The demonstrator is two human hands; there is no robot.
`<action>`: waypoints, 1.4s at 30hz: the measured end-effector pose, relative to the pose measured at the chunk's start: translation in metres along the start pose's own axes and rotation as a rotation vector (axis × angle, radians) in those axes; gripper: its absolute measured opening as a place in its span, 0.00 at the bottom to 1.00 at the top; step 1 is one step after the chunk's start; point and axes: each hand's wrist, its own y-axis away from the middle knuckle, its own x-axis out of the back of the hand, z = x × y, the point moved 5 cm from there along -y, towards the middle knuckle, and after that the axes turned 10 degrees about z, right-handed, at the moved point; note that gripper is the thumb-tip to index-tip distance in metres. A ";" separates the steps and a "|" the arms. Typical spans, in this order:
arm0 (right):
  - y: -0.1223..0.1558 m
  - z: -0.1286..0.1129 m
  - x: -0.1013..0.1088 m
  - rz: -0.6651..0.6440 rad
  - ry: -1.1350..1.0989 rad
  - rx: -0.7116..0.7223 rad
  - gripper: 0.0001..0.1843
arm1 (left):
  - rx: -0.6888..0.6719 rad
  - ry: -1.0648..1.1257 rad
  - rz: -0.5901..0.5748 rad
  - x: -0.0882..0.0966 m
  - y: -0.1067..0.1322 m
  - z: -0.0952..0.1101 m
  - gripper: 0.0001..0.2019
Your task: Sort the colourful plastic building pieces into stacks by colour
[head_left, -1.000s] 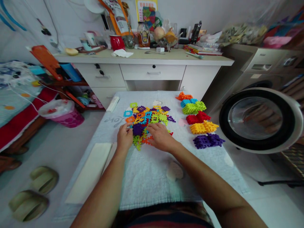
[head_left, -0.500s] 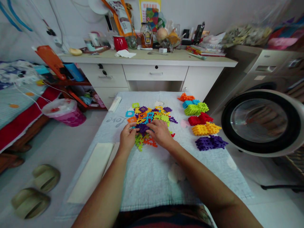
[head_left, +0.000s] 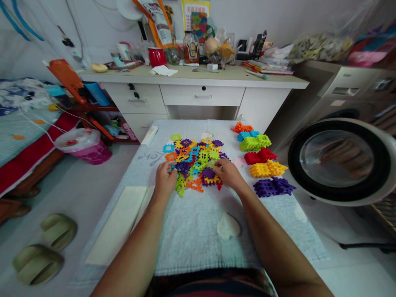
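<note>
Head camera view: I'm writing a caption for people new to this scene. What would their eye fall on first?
Likely the jumble of multicoloured interlocking plastic pieces mid-table, between the left hand and right hand. Next, along the table's right side, the row of single-colour stacks, from the orange stack farthest away to the purple stack nearest. Off to the right, the big round washing machine door stands out.

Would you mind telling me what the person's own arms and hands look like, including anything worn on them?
The left hand and right hand are ungloved, with no ring that I can make out. The left forearm and right forearm show no sleeve, watch or bracelet. A dark garment with a reddish stripe shows at the bottom edge.
</note>
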 end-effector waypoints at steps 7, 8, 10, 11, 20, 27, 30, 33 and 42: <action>0.000 -0.021 -0.009 -0.143 0.135 0.212 0.24 | -0.022 -0.028 -0.001 0.000 -0.001 -0.001 0.15; -0.001 -0.023 -0.012 -0.163 0.153 0.207 0.23 | -0.023 -0.028 -0.001 0.000 -0.001 0.000 0.15; -0.002 -0.025 -0.014 -0.176 0.171 0.201 0.20 | -0.019 -0.028 0.000 0.001 -0.001 0.000 0.15; -0.003 -0.027 -0.014 -0.169 0.167 0.207 0.19 | -0.017 -0.028 0.000 0.001 -0.001 0.000 0.16; 0.011 -0.008 0.058 -0.073 0.117 0.266 0.30 | -0.033 -0.049 -0.006 -0.001 -0.002 -0.003 0.15; 0.049 0.047 0.132 -0.100 0.363 0.259 0.30 | -0.031 -0.047 -0.014 -0.002 -0.002 -0.004 0.16; 0.065 0.064 0.146 -0.116 0.475 0.254 0.29 | -0.031 -0.050 -0.011 -0.003 -0.002 -0.004 0.16; 0.076 0.075 0.150 -0.139 0.527 0.248 0.30 | -0.017 -0.057 -0.012 -0.001 -0.002 0.001 0.15; 0.079 0.085 0.143 -0.178 0.545 0.256 0.33 | 0.007 -0.050 -0.017 0.001 -0.001 0.006 0.15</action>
